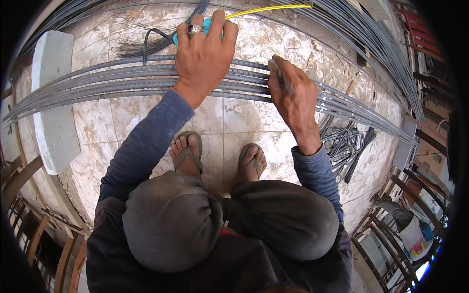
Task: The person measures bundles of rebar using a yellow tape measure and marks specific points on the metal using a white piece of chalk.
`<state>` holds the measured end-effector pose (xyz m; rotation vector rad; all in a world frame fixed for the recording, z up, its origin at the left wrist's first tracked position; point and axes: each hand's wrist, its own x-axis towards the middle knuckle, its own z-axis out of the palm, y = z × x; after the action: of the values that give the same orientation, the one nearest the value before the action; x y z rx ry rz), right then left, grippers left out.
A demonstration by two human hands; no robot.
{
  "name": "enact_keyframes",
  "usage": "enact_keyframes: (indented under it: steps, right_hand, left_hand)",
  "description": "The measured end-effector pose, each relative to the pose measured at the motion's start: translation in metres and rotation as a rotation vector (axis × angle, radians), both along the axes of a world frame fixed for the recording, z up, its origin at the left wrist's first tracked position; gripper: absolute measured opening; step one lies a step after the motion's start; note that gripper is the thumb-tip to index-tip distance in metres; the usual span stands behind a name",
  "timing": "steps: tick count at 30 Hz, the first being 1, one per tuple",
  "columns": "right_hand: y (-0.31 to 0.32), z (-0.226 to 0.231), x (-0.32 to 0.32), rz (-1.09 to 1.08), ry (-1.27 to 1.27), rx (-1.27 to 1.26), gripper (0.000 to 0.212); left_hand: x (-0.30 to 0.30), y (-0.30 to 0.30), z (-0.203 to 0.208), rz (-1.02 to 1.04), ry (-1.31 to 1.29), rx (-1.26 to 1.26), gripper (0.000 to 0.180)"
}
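My left hand (205, 58) is closed round a teal tape measure (207, 24), mostly hidden under the fingers. Its yellow blade (268, 8) sticks out to the right. That hand is over a row of ribbed steel bars (132, 87) running from left to right across the view. Farther right, my right hand (295, 93) has its fingers pinched together at the bars; what they hold, if anything, cannot be made out. A bundle of thin dark wire (146, 48) lies just beyond the bars, beside my left hand, with a black loop (145, 46) next to it.
The bars cross a white block (53, 97) at the left and reach a grey block (404, 146) at the right. Bent steel pieces (342, 144) lie on the tiled floor (210, 115) near my right forearm. Long rods (371, 44) are stacked at the far right.
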<state>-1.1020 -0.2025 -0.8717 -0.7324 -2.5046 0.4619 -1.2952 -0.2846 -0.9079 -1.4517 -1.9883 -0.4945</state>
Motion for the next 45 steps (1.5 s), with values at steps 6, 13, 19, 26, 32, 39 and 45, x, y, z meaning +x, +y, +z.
enact_keyframes:
  steps: [6,13,19,26,32,39,45]
  right_hand:
    - [-0.012,0.011,0.01,0.075,-0.051,-0.051,0.035]
    - [-0.039,0.022,0.028,0.107,-0.133,-0.029,0.037]
    - [-0.089,-0.011,0.075,0.387,-0.476,-0.378,0.028]
    - [-0.088,-0.003,0.073,0.473,-0.373,-0.423,0.024]
    - [-0.096,-0.03,0.082,0.462,-0.435,-0.451,0.025]
    - [-0.135,-0.116,0.124,0.418,-0.347,-0.927,0.022]
    - [-0.165,-0.149,0.144,0.377,-0.233,-1.03,0.021]
  left_hand:
    - [0.002,-0.002,0.009,0.016,-0.022,-0.124,0.026]
    - [0.002,-0.004,0.023,-0.038,-0.014,-0.069,0.015]
    - [0.001,0.002,0.001,-0.006,-0.033,-0.063,0.027]
    - [-0.007,0.001,0.02,-0.078,-0.095,-0.136,0.036]
    - [-0.029,-0.004,0.094,-0.282,-0.6,-0.259,0.035]
    - [-0.039,0.0,0.13,-0.522,-1.093,-0.847,0.035]
    - [-0.031,0.005,0.107,-0.456,-1.123,-0.954,0.035]
